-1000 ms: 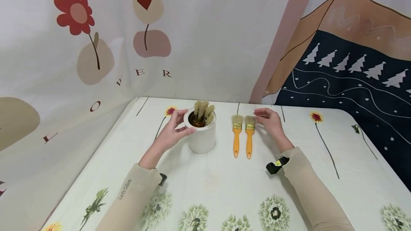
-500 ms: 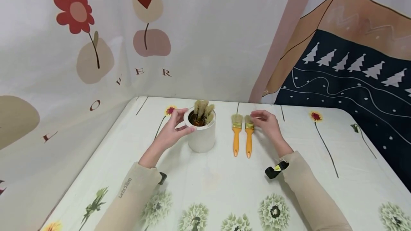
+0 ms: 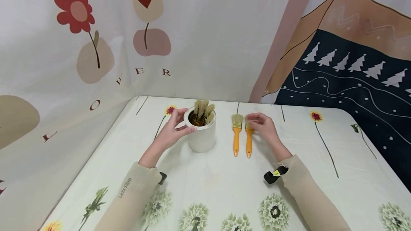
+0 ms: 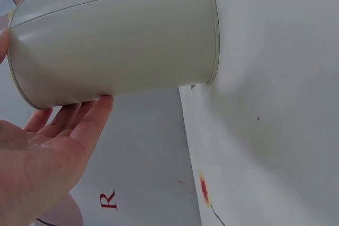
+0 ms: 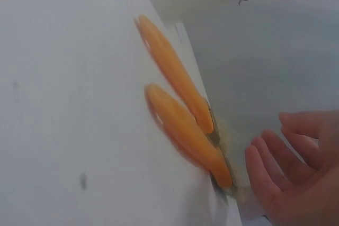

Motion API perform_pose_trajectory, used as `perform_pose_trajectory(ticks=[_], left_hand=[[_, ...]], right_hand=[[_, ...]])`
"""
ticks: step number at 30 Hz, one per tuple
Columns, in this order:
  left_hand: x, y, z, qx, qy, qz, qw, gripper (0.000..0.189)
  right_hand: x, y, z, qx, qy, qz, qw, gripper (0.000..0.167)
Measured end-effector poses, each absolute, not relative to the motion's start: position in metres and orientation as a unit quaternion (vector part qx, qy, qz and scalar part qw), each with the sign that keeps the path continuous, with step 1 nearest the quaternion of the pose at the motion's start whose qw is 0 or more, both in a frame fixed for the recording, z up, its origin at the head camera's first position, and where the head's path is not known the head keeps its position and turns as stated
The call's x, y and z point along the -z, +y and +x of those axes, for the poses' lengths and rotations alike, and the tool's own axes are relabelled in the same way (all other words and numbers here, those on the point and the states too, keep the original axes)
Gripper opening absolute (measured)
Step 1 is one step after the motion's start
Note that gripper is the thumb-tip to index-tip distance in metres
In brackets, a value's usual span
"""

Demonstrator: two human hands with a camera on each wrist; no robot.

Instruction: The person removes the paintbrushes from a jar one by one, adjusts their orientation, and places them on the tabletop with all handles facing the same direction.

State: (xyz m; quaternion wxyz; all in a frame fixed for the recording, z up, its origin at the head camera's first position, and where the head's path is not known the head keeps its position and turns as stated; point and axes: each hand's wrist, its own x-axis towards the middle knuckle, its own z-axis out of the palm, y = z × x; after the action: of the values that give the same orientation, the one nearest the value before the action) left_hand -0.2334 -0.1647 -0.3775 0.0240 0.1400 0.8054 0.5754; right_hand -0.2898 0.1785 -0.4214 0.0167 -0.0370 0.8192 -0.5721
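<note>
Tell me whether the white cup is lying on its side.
No, the white cup stands upright on the table, its open top facing up.

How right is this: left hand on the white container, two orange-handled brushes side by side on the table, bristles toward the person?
No: in the head view, the bristles point away, the handles nearer. The left hand on the white container and brushes side by side on the table are right.
</note>
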Motion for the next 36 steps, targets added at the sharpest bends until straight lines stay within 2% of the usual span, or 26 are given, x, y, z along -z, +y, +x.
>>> perform_pose_trajectory(ticks=[24, 36], left_hand=[[0.378, -0.164, -0.233, -0.579, 0.802, 0.145, 0.024, 0.072], [0.379, -0.165, -0.234, -0.574, 0.806, 0.146, 0.020, 0.071]], right_hand=[[0.397, 0.135, -0.271, 0.605, 0.791, -0.087, 0.029, 0.034], [0.371, 0.109, -0.254, 0.633, 0.757, -0.159, 0.024, 0.032]])
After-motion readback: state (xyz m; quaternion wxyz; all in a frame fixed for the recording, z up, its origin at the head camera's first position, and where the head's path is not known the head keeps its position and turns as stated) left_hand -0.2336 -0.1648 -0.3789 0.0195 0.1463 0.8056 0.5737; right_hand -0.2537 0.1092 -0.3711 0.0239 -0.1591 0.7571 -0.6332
